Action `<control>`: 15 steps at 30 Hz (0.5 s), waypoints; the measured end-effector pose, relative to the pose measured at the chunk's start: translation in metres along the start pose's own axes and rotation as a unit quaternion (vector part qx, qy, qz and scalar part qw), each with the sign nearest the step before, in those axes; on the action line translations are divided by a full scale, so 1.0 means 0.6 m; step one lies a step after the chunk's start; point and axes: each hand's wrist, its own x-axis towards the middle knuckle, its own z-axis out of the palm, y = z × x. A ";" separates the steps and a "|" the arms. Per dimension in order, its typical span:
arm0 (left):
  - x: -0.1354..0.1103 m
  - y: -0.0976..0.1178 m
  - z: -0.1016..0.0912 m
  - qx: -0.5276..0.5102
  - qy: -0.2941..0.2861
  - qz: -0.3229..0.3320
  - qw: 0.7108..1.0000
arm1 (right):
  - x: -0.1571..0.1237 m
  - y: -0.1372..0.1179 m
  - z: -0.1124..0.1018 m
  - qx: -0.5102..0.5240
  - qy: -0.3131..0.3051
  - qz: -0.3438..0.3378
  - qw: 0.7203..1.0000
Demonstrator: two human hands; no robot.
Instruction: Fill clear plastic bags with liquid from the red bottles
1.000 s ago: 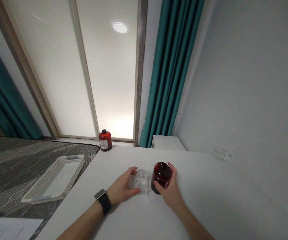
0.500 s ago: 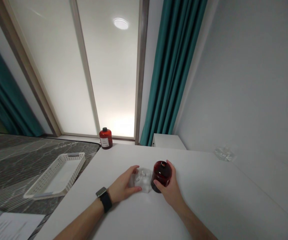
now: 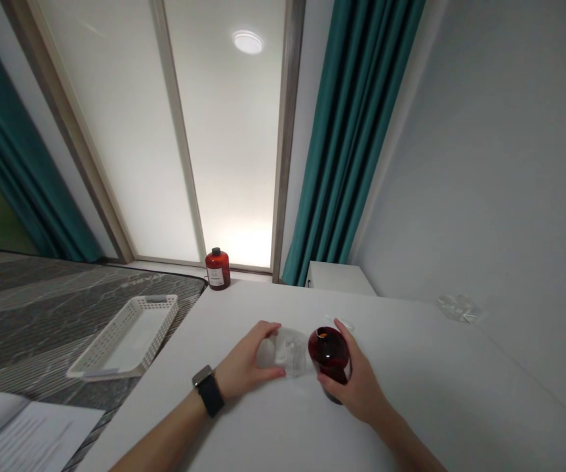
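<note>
My right hand (image 3: 364, 383) is wrapped round a dark red bottle (image 3: 328, 354) with an open, capless neck. The bottle is tilted a little, its mouth leaning left and away from me. Just to its left, my left hand (image 3: 243, 367) curves its thumb and fingers round the left side of a clear plastic piece (image 3: 292, 353) on the table. Whether that piece is a bag or a container I cannot tell. A black-strapped watch (image 3: 208, 390) is on my left wrist. Both hands are low over the white table (image 3: 283, 426).
At the table's far left corner stands another red bottle (image 3: 218, 270) with a black cap and white label. Crumpled clear plastic (image 3: 460, 308) lies by the right wall. On the striped grey surface at left are a white basket (image 3: 162, 333) and open printed pages (image 3: 51, 436).
The bottle in my right hand has moved right and towards me, away from the clear plastic, and tilts more. A bit of clear plastic shows behind it. The view has shifted slightly left.
</note>
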 end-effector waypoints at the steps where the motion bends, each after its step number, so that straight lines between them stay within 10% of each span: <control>1: 0.000 0.003 -0.001 0.010 0.003 0.005 1.000 | 0.000 0.001 -0.002 -0.006 -0.005 -0.004 1.000; 15: -0.005 0.017 -0.009 0.057 -0.020 0.000 0.998 | 0.022 -0.008 -0.042 -0.139 -0.140 -0.111 0.974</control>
